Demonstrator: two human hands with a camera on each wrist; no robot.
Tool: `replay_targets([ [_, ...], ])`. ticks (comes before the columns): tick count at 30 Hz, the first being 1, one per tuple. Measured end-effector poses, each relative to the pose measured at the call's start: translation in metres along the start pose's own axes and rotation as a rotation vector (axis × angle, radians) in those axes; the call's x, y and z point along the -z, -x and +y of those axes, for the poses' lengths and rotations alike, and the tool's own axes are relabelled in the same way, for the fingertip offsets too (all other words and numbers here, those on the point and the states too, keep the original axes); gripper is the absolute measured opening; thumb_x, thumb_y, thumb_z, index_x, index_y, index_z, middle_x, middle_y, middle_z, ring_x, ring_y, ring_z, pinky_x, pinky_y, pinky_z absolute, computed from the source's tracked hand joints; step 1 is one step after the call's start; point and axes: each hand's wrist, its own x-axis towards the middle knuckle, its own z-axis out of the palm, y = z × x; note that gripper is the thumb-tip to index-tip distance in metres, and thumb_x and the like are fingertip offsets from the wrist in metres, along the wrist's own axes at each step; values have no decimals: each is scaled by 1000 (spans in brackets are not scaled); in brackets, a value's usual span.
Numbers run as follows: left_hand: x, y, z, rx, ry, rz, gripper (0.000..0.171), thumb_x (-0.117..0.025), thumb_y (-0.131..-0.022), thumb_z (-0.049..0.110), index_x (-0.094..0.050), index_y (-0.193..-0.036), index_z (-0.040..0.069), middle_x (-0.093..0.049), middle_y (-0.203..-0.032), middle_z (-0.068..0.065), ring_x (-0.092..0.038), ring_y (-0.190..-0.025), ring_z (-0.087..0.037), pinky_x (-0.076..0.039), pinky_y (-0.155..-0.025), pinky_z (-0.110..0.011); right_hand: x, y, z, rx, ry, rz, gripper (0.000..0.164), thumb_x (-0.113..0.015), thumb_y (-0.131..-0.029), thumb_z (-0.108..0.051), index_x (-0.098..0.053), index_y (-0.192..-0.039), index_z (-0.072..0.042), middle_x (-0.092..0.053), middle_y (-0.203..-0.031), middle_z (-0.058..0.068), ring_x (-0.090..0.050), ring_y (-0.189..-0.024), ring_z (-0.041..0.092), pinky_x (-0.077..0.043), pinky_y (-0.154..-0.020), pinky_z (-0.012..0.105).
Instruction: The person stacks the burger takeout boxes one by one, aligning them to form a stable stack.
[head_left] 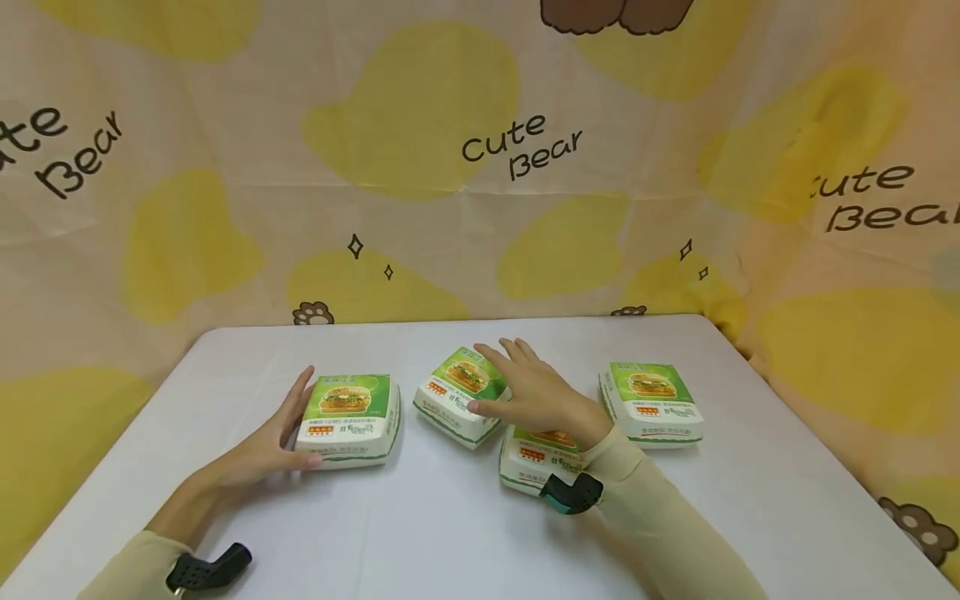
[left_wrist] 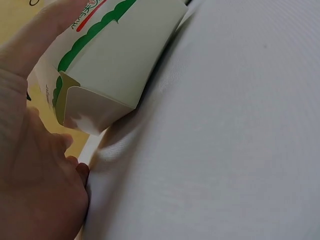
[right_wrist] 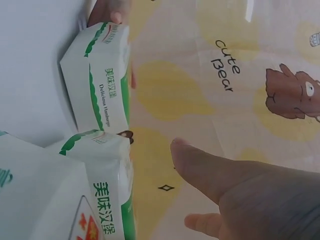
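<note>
In the head view, a green-and-white hamburger box [head_left: 347,421] lies flat at the left. My left hand [head_left: 258,446] is at its left side, fingers fairly straight along that side and thumb at its front corner. The left wrist view shows the thumb [left_wrist: 37,37] against the box [left_wrist: 125,55]. My right hand [head_left: 543,392] is spread above two more hamburger boxes: an angled one [head_left: 457,408] and a nearer one [head_left: 525,467], partly hidden by the hand and wrist. In the right wrist view, the thumb [right_wrist: 200,167] stands apart from the boxes.
Another hamburger box [head_left: 652,404] sits at the right on the white tabletop [head_left: 420,533]. Behind the table hangs a yellow-patterned cloth [head_left: 420,233] with printed words. Dark straps [head_left: 210,568] are on both wrists.
</note>
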Motion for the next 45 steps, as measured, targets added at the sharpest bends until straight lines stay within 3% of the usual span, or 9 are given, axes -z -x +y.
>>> replay_targets([
  [12, -2, -2, -4, 10, -9, 0, 126, -78, -78, 9, 13, -160, 40, 15, -166, -29, 15, -150, -54, 11, -108, -80, -12, -5, 0, -43, 62, -8, 94, -71, -88, -56, -21, -163, -26, -24, -166, 23, -16, -156, 43, -23, -122, 63],
  [21, -5, -1, -6, 11, -30, 2, 126, -79, -80, 11, 14, -162, 32, 14, -165, -32, 14, -150, -57, 8, -108, -81, -17, -4, 2, -100, 122, -46, 88, -70, -88, -57, -30, -160, -26, -23, -166, 23, -12, -157, 42, -18, -124, 63],
  [29, -4, -2, -3, 13, -6, 5, 123, -78, -80, 10, 12, -163, 25, 18, -168, -21, 17, -151, -51, 11, -110, -78, -16, -4, 3, -73, 222, -50, 85, -70, -85, -64, -39, -156, -28, -48, -153, 15, -37, -146, 37, -33, -117, 58],
  [35, -5, -1, -3, 30, -4, 6, 121, -78, -81, 11, 10, -163, 21, 15, -168, -22, 12, -151, -54, 9, -111, -78, -19, -3, 2, -72, 242, -46, 85, -70, -84, -65, -40, -155, -30, -53, -147, 14, -45, -139, 33, -38, -113, 55],
  [45, -3, -4, -2, 15, -1, -4, 119, -77, -82, 10, 8, -163, 21, 14, -169, -22, 13, -151, -54, 9, -111, -78, -15, -5, -1, 10, 161, 8, 79, -75, -83, -58, -48, -151, -28, -55, -144, 15, -49, -135, 35, -29, -116, 59],
])
